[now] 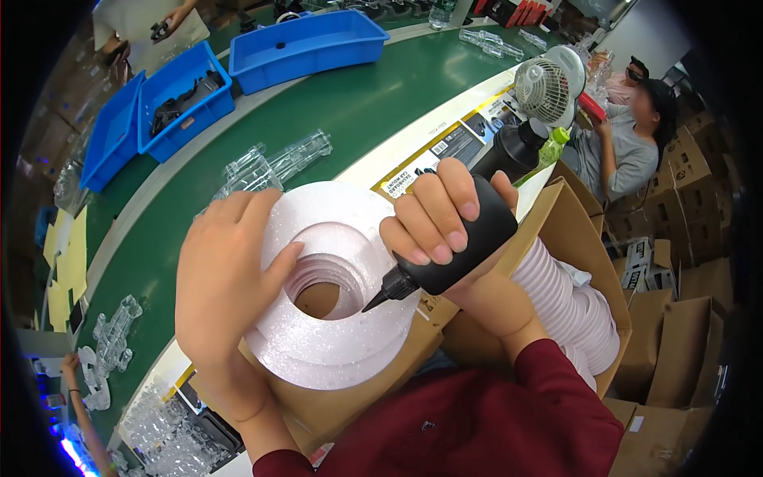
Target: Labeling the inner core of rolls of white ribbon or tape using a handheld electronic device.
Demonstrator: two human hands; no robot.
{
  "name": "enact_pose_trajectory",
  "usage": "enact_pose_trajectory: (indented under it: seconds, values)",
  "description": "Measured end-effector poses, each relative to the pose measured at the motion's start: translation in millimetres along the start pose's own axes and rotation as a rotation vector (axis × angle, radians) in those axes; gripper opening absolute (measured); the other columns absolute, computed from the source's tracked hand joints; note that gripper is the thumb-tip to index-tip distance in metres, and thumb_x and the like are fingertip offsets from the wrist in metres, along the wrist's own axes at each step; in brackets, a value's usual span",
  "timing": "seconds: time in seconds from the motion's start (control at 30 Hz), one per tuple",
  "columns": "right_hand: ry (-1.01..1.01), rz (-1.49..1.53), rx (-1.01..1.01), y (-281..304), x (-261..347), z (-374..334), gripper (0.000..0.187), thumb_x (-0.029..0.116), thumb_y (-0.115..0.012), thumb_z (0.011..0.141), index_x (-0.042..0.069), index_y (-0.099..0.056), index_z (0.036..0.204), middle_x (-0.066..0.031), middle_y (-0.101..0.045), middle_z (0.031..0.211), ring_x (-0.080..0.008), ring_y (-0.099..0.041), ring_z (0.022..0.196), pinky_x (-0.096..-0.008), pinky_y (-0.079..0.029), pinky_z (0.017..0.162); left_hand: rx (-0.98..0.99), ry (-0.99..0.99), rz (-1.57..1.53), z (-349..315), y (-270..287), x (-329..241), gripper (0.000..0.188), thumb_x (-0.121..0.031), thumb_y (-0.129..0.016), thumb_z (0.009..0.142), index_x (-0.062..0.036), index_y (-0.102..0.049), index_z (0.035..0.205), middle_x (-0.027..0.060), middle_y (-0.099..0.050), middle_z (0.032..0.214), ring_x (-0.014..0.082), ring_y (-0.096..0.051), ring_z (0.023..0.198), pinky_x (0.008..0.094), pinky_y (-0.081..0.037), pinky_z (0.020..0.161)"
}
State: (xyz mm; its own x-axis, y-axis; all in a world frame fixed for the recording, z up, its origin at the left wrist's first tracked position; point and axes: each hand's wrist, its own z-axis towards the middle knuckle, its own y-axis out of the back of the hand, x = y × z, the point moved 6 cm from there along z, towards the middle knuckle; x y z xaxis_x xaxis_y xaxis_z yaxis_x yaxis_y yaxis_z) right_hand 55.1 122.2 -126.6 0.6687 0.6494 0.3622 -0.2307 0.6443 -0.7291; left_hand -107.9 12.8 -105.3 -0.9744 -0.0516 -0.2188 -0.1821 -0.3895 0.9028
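My right hand (pixel 433 208) is wrapped around a black squeeze bottle (pixel 481 246). The bottle is tilted, its narrow pointed nozzle down and to the left over the hole's rim in a stack of white glittery rings (pixel 330 358). Whether the tip touches a ring, I cannot tell. My left hand (pixel 222 274) grips the stack's left side, with the thumb on the face near the inner edge and the fingers over the outer part. Several rings show inside the hole, one behind another. Below the stack lies brown cardboard.
A cardboard box (pixel 548 215) at my right holds more white rings (pixel 568 298). Clear plastic parts (pixel 274 163) lie on the green conveyor belt (pixel 397 95). Blue trays (pixel 310 60) stand beyond. A fan (pixel 548 83), a larger black bottle (pixel 517 147) and a seated co-worker (pixel 636 143) are far right.
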Motion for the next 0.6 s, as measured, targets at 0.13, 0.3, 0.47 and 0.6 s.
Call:
enact_pose_trajectory:
  seconds: [0.13,0.3,0.47,0.6]
  values:
    - [0.008,0.009,-0.031,-4,2,3,0.037,0.043,-0.046,0.102,0.013,-0.048,0.08,-0.0024,-0.053,0.069,-0.0165,-0.052,0.062,-0.0334,-0.043,0.066,-0.012,-0.082,-0.039,2,4,-8,0.044,-0.017,-0.078,0.079,-0.0038,-0.064,0.118,0.0143,-0.067,0.109,0.035,-0.063,0.099,0.0444,-0.049,0.089]
    - [0.053,0.094,0.001,-1,8,4,0.039,0.046,-0.044,0.1,0.012,-0.047,0.082,-0.0035,-0.051,0.071,-0.0177,-0.051,0.066,-0.0332,-0.043,0.068,0.025,-0.046,-0.011,1,6,-2,0.044,-0.014,-0.077,0.078,-0.0051,-0.064,0.12,0.0156,-0.065,0.107,0.0369,-0.062,0.1,0.0445,-0.049,0.087]
    - [0.054,0.086,-0.001,3,9,5,0.039,0.046,-0.043,0.1,0.012,-0.047,0.081,-0.003,-0.051,0.07,-0.0173,-0.051,0.064,-0.0331,-0.043,0.067,0.032,0.027,0.001,-5,7,1,0.042,-0.014,-0.077,0.078,-0.005,-0.064,0.117,0.0155,-0.064,0.101,0.0366,-0.062,0.096,0.0448,-0.049,0.084]
    - [0.016,-0.053,0.059,-10,6,-2,0.042,0.049,-0.043,0.099,0.012,-0.047,0.078,-0.0021,-0.051,0.068,-0.017,-0.051,0.062,-0.0323,-0.043,0.065,0.023,0.041,0.041,-9,8,0,0.04,-0.019,-0.078,0.079,-0.0037,-0.065,0.113,0.0147,-0.064,0.096,0.0354,-0.064,0.093,0.0445,-0.05,0.083]
